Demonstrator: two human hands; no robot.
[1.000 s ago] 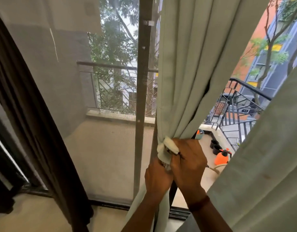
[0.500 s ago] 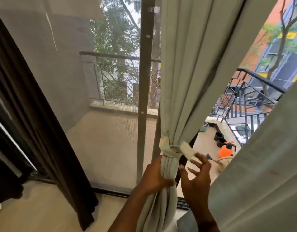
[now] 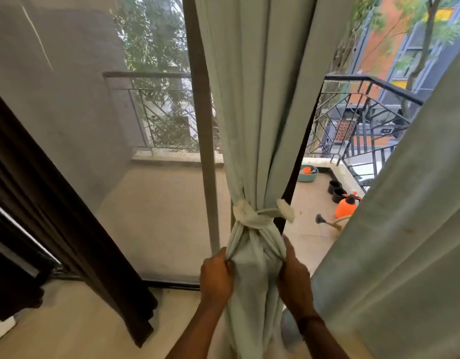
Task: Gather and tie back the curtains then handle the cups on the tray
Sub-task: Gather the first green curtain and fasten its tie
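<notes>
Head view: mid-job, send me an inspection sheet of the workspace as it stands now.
Surface: pale indoor floor; tiled balcony floor beyond the door.
Job's things: pale green curtain gathered, tie-back wrapped round it; second pale curtain at right, no tie seen on it; cups and tray not in view.
Clutter: orange sprayer, black pots and teal basin on the balcony.
Grippers: left hand and right hand each grip the pale green curtain below the tie-back.
Cables: nothing seen; a hose lies on the balcony.
Surroundings: dark curtain at left, mesh screen, balcony railing, trees outside.
</notes>
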